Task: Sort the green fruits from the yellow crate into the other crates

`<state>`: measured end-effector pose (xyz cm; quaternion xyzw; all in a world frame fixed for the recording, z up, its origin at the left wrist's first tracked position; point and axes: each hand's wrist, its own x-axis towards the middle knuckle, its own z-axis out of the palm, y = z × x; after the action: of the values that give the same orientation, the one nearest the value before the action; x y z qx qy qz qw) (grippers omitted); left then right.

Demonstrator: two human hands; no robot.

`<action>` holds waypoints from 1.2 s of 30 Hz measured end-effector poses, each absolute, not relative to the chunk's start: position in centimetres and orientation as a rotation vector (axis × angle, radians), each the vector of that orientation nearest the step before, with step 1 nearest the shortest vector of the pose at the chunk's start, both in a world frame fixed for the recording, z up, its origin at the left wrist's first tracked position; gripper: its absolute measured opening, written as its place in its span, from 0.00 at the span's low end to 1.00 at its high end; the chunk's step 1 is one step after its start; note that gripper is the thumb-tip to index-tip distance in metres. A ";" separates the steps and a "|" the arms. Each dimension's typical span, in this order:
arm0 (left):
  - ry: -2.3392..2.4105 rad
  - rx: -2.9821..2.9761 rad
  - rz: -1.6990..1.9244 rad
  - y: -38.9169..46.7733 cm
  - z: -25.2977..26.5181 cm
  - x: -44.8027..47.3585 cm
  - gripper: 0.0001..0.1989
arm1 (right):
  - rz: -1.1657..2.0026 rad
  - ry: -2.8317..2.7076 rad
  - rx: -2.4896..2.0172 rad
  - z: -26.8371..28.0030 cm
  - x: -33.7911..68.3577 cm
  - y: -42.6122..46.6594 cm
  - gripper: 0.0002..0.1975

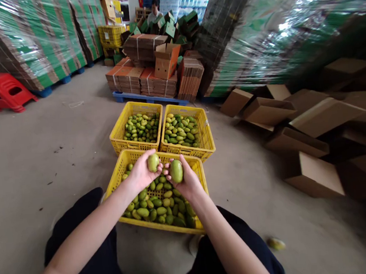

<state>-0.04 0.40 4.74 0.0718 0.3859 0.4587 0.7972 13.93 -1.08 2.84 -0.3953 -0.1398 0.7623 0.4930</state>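
My left hand (143,170) is closed round a green mango (153,162), held above the near yellow crate (109,179). Close beside it, my right hand (189,179) grips a larger green mango (176,171), its thumb along the right side. Below both hands the near crate holds many green and yellowish mangoes (160,211). Two more yellow crates stand just behind it: the left crate (117,137) has small, mostly green mangoes (140,127), and the right crate (208,135) has green and yellow ones (181,130).
A loose mango (275,243) lies on the floor at right. Open cardboard boxes (317,171) are heaped on the right. Flattened cartons (160,82) sit on a blue pallet (133,97) behind the crates. A red stool (3,91) stands at left; a person (154,12) is at the back.
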 end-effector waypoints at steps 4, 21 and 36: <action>0.864 0.155 1.007 0.6 4.5 0.1 0.09 | 1.814 -0.415 -0.923 2.5 14.1 -1.1 0.15; 0.799 0.217 0.944 0.7 3.5 -0.3 0.21 | 1.942 -0.232 -0.860 2.7 14.5 -0.9 0.06; 0.725 0.224 0.851 0.9 4.2 -0.6 0.22 | 1.903 -0.378 -0.863 3.4 14.7 -0.7 0.05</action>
<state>-0.57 0.93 4.24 0.1060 0.3431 0.4030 0.8418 14.72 -0.73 3.38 -0.3549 -0.1555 0.7826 0.4873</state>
